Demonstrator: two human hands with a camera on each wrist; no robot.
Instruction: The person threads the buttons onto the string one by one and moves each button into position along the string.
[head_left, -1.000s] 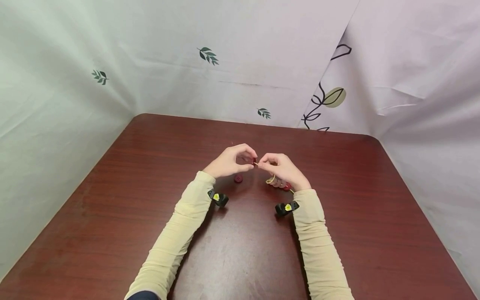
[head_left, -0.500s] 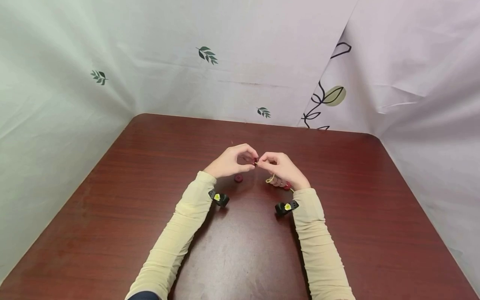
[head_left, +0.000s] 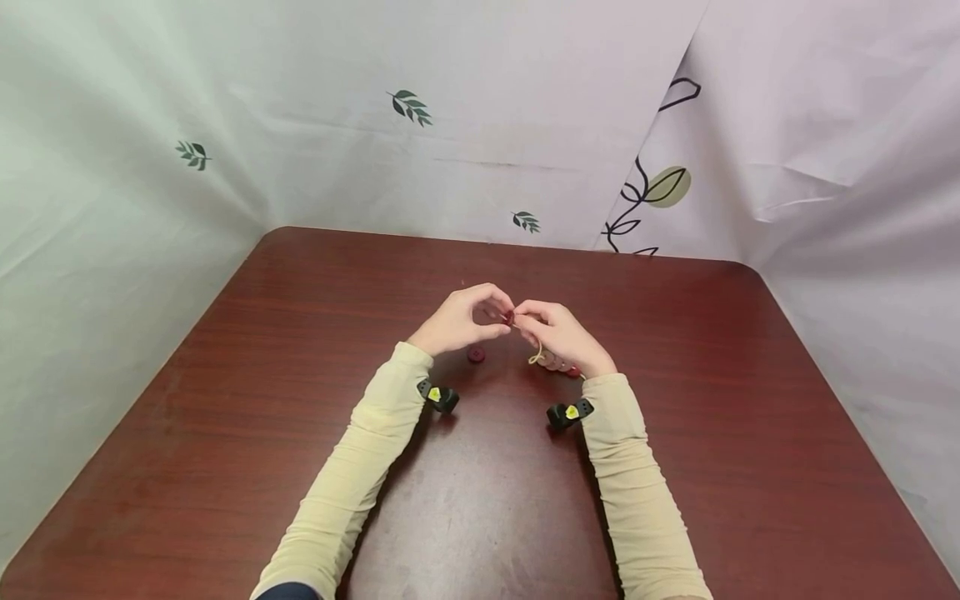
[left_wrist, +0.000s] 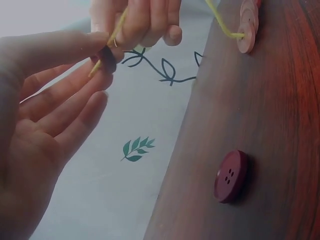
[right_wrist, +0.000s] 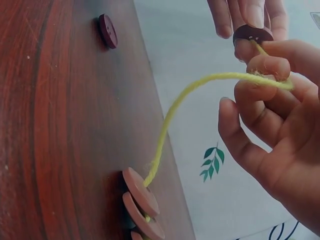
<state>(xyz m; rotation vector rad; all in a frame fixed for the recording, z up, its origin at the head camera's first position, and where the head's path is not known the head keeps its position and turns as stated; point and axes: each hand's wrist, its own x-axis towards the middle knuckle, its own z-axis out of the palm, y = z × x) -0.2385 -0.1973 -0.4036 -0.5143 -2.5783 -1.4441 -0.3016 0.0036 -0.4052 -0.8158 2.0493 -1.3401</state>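
Observation:
My left hand (head_left: 459, 323) pinches a dark red button (right_wrist: 253, 33) between thumb and fingertips, above the table. A yellow string (right_wrist: 200, 81) runs through the button, and its end pokes out on the left hand's side in the left wrist view. My right hand (head_left: 566, 335) holds the string close to the button, fingertips right at the button's edge. From the right hand the string loops down to several pink buttons (right_wrist: 141, 191) threaded in a row on the table, with a red one at the far end. Another dark red four-hole button (left_wrist: 231, 176) lies loose below the left hand.
The brown wooden table (head_left: 480, 500) extends around both forearms. Behind it hangs a white cloth (head_left: 480, 125) with leaf prints. A black wrist camera (head_left: 442, 400) sits on the left sleeve, another black camera (head_left: 562, 415) on the right one.
The right hand has moved slightly left and up, its fingertips now at the button. The string's end now shows beyond the button. The left hand keeps its pinch.

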